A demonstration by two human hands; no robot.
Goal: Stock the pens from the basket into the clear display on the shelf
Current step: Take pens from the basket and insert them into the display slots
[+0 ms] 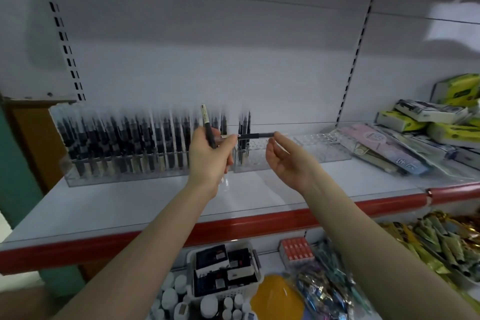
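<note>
Head view: I see the left hand (207, 153) gripping two slim black pens. One upright black pen with a pale band near its top (207, 122) stands out of the fist, and a second black pen with a pale clip end (255, 135) lies level, its long axis running left to right, clip end in the left grip and free end pointing at the right hand (285, 161).

The right hand is palm up with relaxed fingers, holding nothing that I can make out; its forefinger tip sits just at the pen's free end, touching or nearly so, I cannot tell which.

Behind both hands, on the white shelf with the red front strip (130, 205), stands the long clear plastic display rack (298, 156). Its left run is packed with upright dark pens (117, 143); the run to the right of the hands shows mostly bare holes.

The white plastic basket of boxed stock (223, 271) sits on the lower shelf, below and between the forearms.

My judgement: the right hand is nearer the empty holes, so the level pen should pass to it and be turned upright before going down.
</note>
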